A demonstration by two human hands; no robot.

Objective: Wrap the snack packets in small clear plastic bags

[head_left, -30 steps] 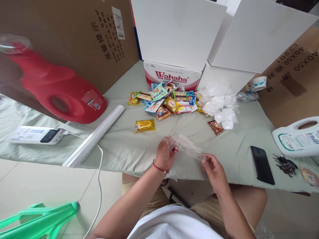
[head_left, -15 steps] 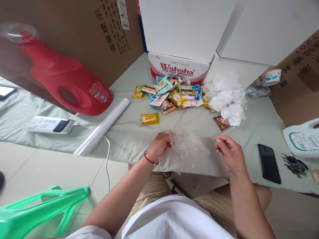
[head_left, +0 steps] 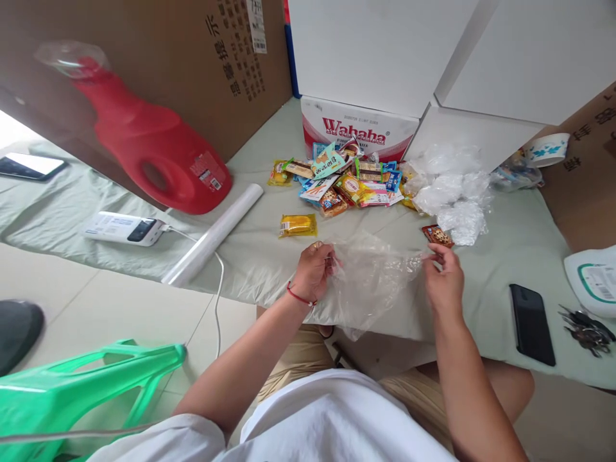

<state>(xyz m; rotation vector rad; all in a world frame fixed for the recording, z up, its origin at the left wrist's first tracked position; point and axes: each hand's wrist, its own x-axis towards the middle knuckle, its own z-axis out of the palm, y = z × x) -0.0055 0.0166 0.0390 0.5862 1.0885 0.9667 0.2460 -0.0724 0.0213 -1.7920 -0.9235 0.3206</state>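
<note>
A thin clear plastic bag (head_left: 373,282) is stretched between my two hands at the cloth's front edge. My left hand (head_left: 314,273), with a red string at the wrist, pinches its left side. The bag's right corner is gripped by the fingertips of my right hand (head_left: 443,276). Just beyond my left hand lies a yellow-wrapped snack (head_left: 298,225). A brown snack packet (head_left: 437,235) lies behind my right fingers, partly covered by them. Farther back are a heap of mixed snack packets (head_left: 353,186) and a pile of clear plastic bundles (head_left: 455,192).
At left are a red jug (head_left: 163,154), a clear film roll (head_left: 214,234), a power bank (head_left: 125,229) with a cable and a green stool (head_left: 91,385). A black phone (head_left: 532,324), keys (head_left: 587,330) and a white bottle (head_left: 594,279) stand at right. A Wahaba-type carton (head_left: 359,128) is behind.
My right hand has taken hold of the bag's right corner, which it was apart from earlier. The bag is now spread wider. The view has shifted slightly left.
</note>
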